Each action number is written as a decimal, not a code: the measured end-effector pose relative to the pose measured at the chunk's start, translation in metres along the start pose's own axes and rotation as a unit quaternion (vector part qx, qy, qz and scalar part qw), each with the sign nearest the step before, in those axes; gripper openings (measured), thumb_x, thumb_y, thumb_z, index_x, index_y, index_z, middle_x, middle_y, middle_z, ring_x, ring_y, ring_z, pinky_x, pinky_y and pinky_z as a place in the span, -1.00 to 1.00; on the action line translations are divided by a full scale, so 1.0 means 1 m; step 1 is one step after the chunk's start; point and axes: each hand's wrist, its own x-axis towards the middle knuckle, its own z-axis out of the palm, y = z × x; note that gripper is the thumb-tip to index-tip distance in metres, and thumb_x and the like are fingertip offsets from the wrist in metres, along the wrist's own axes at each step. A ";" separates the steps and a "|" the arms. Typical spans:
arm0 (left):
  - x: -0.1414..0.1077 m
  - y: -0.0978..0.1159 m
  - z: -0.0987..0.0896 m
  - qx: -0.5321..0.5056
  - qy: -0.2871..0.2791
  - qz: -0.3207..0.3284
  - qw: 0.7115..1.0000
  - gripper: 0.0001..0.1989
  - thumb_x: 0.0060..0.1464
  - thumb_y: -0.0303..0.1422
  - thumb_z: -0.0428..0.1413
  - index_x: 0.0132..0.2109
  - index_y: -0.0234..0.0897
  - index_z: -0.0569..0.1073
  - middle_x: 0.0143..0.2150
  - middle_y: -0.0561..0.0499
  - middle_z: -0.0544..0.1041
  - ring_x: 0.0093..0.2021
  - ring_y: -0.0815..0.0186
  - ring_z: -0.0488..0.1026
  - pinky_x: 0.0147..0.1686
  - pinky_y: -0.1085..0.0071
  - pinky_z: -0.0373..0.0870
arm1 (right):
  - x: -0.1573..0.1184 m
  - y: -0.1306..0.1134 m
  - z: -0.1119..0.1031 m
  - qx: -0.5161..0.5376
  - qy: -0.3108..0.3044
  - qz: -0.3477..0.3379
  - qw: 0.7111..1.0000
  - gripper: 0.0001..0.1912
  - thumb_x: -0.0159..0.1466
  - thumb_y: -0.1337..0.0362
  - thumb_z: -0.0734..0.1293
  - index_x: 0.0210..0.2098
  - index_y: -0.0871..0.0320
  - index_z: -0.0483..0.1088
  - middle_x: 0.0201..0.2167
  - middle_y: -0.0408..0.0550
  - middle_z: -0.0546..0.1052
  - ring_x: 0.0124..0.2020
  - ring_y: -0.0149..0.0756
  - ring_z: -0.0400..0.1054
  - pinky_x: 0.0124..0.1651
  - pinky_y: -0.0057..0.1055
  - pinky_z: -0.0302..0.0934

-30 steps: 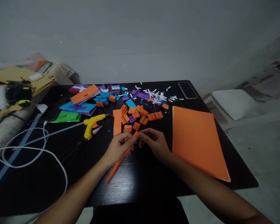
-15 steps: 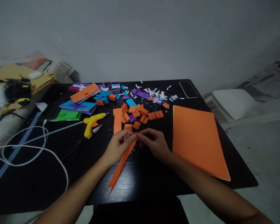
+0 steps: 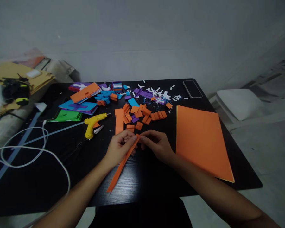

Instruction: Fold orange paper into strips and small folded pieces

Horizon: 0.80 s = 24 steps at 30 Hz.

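Observation:
A long folded orange paper strip (image 3: 121,168) slants from between my hands down toward the front edge of the black table. My left hand (image 3: 121,145) pinches the strip near its upper end, thumb on top. The fingertips of my right hand (image 3: 158,144) are closed on the strip's top end. Just beyond my fingers lie several small folded orange pieces (image 3: 139,125). A flat orange strip (image 3: 119,122) lies behind my left hand, its lower end hidden by it.
Left of my hands are a yellow glue gun (image 3: 92,125), scissors (image 3: 98,129), folded paper stacks (image 3: 78,107) and a white cable (image 3: 54,154). Orange sheets (image 3: 201,142) lie right, a phone (image 3: 192,89) behind them. White scraps (image 3: 159,93) litter the back.
The free lower end of the strip has swung slightly left and its layers look closer together. Both hands stay almost in place; the whole view has shifted a little.

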 end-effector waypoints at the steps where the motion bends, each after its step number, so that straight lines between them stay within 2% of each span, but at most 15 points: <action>1: 0.000 0.000 0.000 -0.003 0.000 0.000 1.000 -0.62 0.21 -0.05 0.26 -0.29 -0.31 0.49 -0.50 0.08 0.54 -0.60 0.43 0.48 -0.58 0.54 0.40 | 0.000 0.000 -0.001 0.001 -0.001 -0.003 1.000 -0.72 0.28 0.04 0.49 -0.25 0.14 0.59 -0.48 -0.14 0.58 -0.51 -0.39 0.44 -0.37 -0.42 0.38; 3: 0.000 0.001 0.000 -0.008 -0.002 0.002 1.000 -0.63 0.20 -0.06 0.27 -0.30 -0.31 0.48 -0.50 0.07 0.55 -0.61 0.43 0.48 -0.58 0.54 0.40 | 0.000 0.000 -0.003 0.007 -0.003 -0.013 1.000 -0.73 0.24 0.07 0.53 -0.20 0.13 0.60 -0.39 -0.11 0.63 -0.46 -0.37 0.49 -0.33 -0.40 0.44; 6: 0.000 0.002 0.000 -0.016 -0.007 0.004 1.000 -0.64 0.20 -0.08 0.28 -0.31 -0.31 0.48 -0.51 0.07 0.55 -0.61 0.44 0.47 -0.58 0.55 0.40 | 0.001 0.001 -0.006 0.014 -0.019 -0.028 0.999 -0.70 0.18 0.13 0.59 -0.14 0.08 0.61 -0.24 -0.07 0.68 -0.30 -0.28 0.59 -0.16 -0.32 0.52; 9: 0.000 0.002 -0.001 -0.025 -0.011 0.001 1.000 -0.64 0.19 -0.09 0.29 -0.31 -0.31 0.49 -0.51 0.06 0.56 -0.61 0.43 0.48 -0.58 0.54 0.41 | 0.003 0.002 -0.008 0.006 -0.033 -0.030 0.999 -0.75 0.19 0.15 0.59 -0.16 0.06 0.64 -0.22 -0.08 0.70 -0.21 -0.24 0.62 -0.03 -0.26 0.52; 18: 0.003 0.006 -0.002 -0.056 -0.020 0.000 0.998 -0.70 0.13 -0.15 0.35 -0.30 -0.32 0.56 -0.52 0.05 0.57 -0.59 0.39 0.50 -0.57 0.51 0.44 | 0.006 0.003 -0.010 -0.037 -0.015 -0.096 0.995 -0.82 0.20 0.14 0.59 -0.23 0.03 0.68 -0.26 -0.09 0.69 -0.22 -0.28 0.59 -0.11 -0.36 0.47; 24: 0.005 0.008 -0.004 -0.032 -0.008 0.006 0.999 -0.70 0.08 -0.16 0.38 -0.36 -0.33 0.61 -0.50 0.01 0.59 -0.54 0.41 0.48 -0.49 0.51 0.41 | 0.005 0.000 -0.011 -0.065 -0.013 -0.127 0.990 -0.85 0.21 0.21 0.58 -0.21 0.02 0.67 -0.28 -0.11 0.69 -0.25 -0.31 0.59 -0.15 -0.40 0.45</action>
